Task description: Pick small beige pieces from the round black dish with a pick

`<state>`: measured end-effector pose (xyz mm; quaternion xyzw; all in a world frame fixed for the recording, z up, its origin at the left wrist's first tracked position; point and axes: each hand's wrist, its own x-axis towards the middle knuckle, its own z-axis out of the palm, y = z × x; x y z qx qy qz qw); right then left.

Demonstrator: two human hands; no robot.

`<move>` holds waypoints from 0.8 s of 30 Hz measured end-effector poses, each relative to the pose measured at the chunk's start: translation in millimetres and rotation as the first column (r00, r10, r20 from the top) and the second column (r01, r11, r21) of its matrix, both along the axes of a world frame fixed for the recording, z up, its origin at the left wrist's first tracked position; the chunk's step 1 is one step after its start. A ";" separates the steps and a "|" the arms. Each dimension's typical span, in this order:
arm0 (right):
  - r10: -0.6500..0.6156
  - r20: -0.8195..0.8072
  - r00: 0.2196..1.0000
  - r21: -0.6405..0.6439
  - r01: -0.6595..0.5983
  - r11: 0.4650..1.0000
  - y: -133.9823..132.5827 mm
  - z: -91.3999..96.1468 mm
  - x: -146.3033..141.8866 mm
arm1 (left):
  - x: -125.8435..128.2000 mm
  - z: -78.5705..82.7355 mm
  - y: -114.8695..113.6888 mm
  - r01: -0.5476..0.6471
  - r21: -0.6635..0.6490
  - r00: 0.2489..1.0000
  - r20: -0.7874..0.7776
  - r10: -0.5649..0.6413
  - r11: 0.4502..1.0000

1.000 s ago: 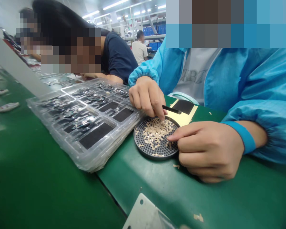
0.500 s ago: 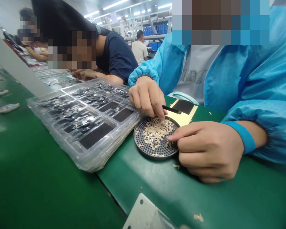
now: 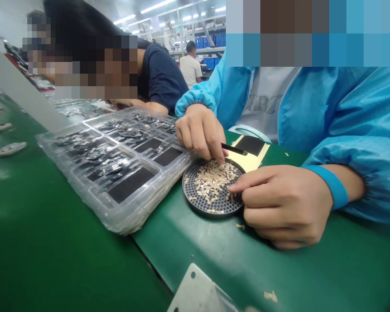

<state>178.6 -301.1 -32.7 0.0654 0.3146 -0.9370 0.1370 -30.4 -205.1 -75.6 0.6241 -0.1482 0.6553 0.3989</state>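
Note:
Neither of my own hands shows. Across the green table sits a person in a blue jacket point(image 3: 299, 108), facing me. That person's right hand point(image 3: 201, 130) has closed fingers around a slim black tool point(image 3: 234, 149), whose tip I cannot make out. Those fingertips are over a round dark dish point(image 3: 219, 210) with a dimpled floor, strewn with small beige pieces point(image 3: 211, 180). At the dish's near right rim, the person's left hand point(image 3: 284, 203), wearing a blue wristband point(image 3: 326, 186), is curled with its index finger over the pieces; anything pinched there is hidden.
Left of the dish lies a clear compartment tray point(image 3: 130, 216) with small shiny parts and black pads. A yellow sheet with a black square point(image 3: 250, 145) is behind the dish. A pale metal plate point(image 3: 195, 290) juts in below. Another person in dark clothing point(image 3: 164, 73) leans over the table.
The hands, tool, dish and tray have not visibly moved. The person in dark clothing at the left has shifted slightly, head lower over the table.

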 end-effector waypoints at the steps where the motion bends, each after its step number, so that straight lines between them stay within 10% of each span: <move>1: 0.002 0.014 1.000 0.014 -0.002 1.000 0.4 0.2 0.3 | -0.2 0.5 3.4 -0.010 0.158 1.000 0.005 0.009 0.987; 4: -0.009 0.061 0.998 0.029 0.007 1.000 0.6 0.2 1.3 | 2.0 2.9 16.9 -0.021 0.396 0.999 0.039 0.006 0.918; 24: -0.006 0.069 0.998 0.007 0.005 1.000 0.2 -0.7 -0.2 | 7.7 5.6 6.7 -0.064 0.244 0.997 0.063 0.050 0.968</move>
